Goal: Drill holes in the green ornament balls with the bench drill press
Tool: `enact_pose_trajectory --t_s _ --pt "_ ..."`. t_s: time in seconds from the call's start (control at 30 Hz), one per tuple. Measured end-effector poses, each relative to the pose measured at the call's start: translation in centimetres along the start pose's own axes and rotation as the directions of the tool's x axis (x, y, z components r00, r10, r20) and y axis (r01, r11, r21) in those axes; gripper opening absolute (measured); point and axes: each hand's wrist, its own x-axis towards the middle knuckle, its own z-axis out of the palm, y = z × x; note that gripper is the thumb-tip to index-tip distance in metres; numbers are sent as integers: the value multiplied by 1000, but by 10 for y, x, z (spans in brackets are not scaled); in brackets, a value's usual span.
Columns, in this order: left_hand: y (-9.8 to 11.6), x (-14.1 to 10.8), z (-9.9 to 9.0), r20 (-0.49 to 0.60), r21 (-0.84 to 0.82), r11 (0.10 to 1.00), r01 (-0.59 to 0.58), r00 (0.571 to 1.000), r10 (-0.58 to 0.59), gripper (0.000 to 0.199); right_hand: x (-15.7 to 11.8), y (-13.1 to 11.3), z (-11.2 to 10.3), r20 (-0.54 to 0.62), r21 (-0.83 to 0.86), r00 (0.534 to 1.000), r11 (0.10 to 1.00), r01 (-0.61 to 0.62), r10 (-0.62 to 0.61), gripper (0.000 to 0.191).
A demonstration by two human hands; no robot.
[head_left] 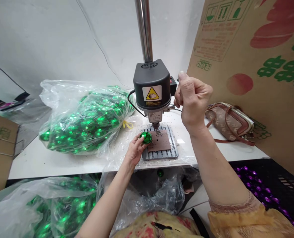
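At the far left, a cardboard box (0, 155) stands beside a white table (248, 153), while a clear plastic bag (10, 208) with shiny green contents sits near and low. On the table's left, a larger plastic bag (51, 94), fastened with a yellow tie (127, 124), bulges with mirrored green balls (87, 122).

At center, a worker's left hand (134, 150) grips a single green ball (146, 138) between thumb and fingers, at the left side of a drill press's metal base (174, 153). The ball, round with no evident long axis, lies at the far end of those fingers; the dark spot (157, 140) on the brown board (162, 146) is just to its right, with the drill chuck (156, 125) to the right and farther back.

Right of the black motor housing (150, 81), the right hand (194, 96) is raised with fingers curled tight; whether they clasp anything cannot be told. The left hand is the nearer to the board.

Farther right are a patterned handbag (228, 122), a tall printed carton (218, 71) and, near and low, shiny purple balls (258, 188).
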Motion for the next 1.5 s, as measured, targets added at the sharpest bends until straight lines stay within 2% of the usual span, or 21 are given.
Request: enact_pose_trajectory --t_s 0.17,0.3,0.6,1.0,1.37,1.5 --pt "-9 10 0 -10 209 970 -126 991 131 54 0 -1 0 0 6 1000 1000 -10 10 51" --pt "-13 18 -1 56 365 899 -242 970 238 56 1 -2 1 -9 20 1000 1000 -17 18 53" --pt "-19 27 0 165 553 768 -323 946 278 56 1 -3 1 -6 39 1000 999 -21 21 55" --pt "-22 25 6 198 642 687 -341 939 280 54 0 -3 0 5 21 1000 1000 3 -3 55" --pt "-31 24 14 255 676 611 -411 909 329 54 0 -2 1 -6 -4 1000 1000 2 -2 54" --pt "-34 24 18 290 651 631 -422 907 306 53 -1 -2 1 9 -41 1000 999 13 -12 53"
